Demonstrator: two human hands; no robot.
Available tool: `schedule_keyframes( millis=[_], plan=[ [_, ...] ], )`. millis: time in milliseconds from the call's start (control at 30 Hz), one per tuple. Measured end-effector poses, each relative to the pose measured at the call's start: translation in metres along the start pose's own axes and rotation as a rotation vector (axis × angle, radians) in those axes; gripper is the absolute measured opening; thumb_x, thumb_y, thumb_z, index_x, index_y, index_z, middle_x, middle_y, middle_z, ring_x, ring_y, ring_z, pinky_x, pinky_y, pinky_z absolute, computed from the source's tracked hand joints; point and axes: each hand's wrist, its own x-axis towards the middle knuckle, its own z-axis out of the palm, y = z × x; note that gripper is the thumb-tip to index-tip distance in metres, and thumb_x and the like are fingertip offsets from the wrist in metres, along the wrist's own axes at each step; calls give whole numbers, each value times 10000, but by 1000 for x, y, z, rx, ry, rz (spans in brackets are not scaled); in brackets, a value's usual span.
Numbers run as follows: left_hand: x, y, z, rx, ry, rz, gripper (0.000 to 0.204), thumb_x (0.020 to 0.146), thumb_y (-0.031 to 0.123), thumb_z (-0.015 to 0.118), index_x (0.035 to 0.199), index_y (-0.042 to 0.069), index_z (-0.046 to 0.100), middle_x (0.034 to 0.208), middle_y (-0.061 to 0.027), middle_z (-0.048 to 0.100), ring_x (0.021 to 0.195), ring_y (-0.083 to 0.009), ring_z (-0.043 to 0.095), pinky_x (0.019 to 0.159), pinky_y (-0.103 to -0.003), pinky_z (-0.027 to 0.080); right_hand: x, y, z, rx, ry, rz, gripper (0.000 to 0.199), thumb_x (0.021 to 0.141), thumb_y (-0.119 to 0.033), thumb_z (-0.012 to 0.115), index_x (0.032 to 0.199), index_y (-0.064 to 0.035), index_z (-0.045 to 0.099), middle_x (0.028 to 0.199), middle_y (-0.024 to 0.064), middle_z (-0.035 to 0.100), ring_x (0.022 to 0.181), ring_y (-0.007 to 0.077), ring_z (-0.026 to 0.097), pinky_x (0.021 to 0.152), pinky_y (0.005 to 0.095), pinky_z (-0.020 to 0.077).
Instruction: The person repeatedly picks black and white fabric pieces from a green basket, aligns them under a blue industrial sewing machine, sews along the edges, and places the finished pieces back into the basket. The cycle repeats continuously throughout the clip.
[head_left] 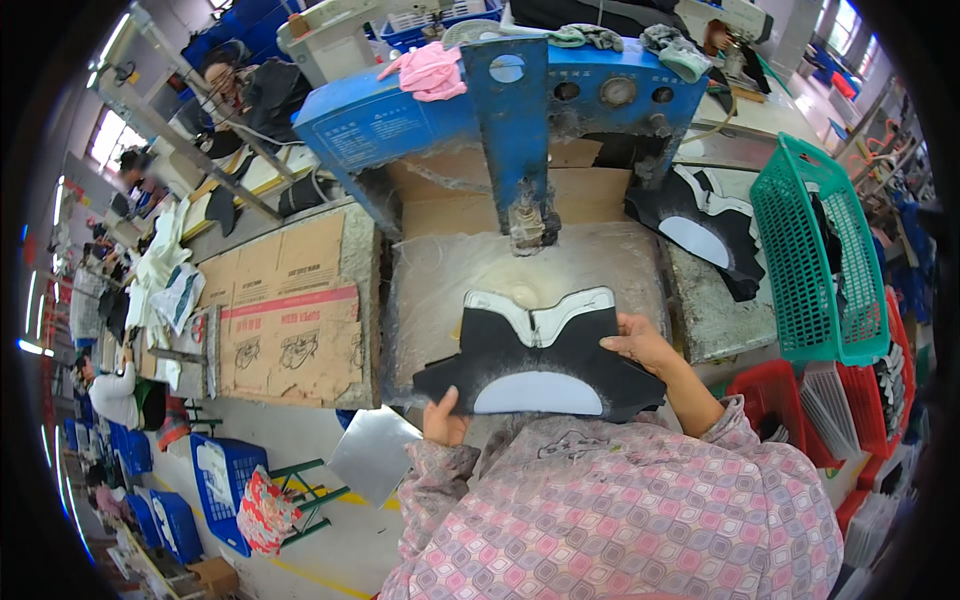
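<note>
My left hand (pixel 445 418) pinches the lower left corner of a flat black fabric piece (pixel 490 358) between thumb and fingers. At its upper right edge, my right hand (pixel 640 342) grips the same piece, thumb on top. White edging (pixel 535 322) dips along its top, and a pale half-oval patch (pixel 538 394) lies at the bottom. The piece is held over a dusty, whitish work surface (pixel 440 265). Just beyond it, a metal fitting (pixel 527 228) hangs from the blue upright (pixel 512 130) of a machine.
A similar black piece (pixel 695 235) lies on the right-hand bench, beside a green plastic basket (pixel 805 250). Flattened cardboard (pixel 285 310) covers the left bench. A pink cloth (pixel 428 70) and gloves (pixel 675 52) rest on the machine. Red crates (pixel 770 395) stand at lower right.
</note>
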Motion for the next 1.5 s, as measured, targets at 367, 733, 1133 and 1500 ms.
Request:
schedule_keyframes(
  millis=[367, 733, 1133, 1500],
  plan=[
    [0, -22, 21, 124, 24, 107, 412, 790, -13, 470, 1183, 44, 362, 1103, -113, 491, 958, -255, 522, 765, -408, 475, -55, 55, -4, 328, 244, 365, 368, 755, -178, 613, 1054, -40, 449, 849, 56, 546, 716, 144, 536, 621, 270, 446],
    [30, -48, 49, 892, -225, 114, 318, 769, 80, 568, 1061, -32, 508, 1000, -102, 564, 922, -172, 527, 802, -276, 405, -46, 73, -62, 248, 746, -107, 272, 730, -92, 620, 972, -2, 533, 897, 29, 554, 785, 115, 521, 683, 233, 420],
    [57, -68, 44, 836, -141, 178, 348, 782, 181, 568, 1067, -9, 512, 956, -64, 572, 824, -133, 528, 707, -248, 425, -24, 53, -73, 238, 673, -278, 267, 726, -68, 622, 973, -10, 538, 913, 27, 560, 812, 114, 518, 742, 246, 410],
    [45, -68, 44, 797, -114, 71, 365, 788, 197, 560, 1084, -9, 504, 999, -92, 564, 906, -165, 524, 750, -276, 421, -27, 50, -72, 179, 657, -301, 298, 727, -55, 619, 995, 17, 510, 927, 48, 558, 793, 118, 532, 717, 254, 440]
  ],
)
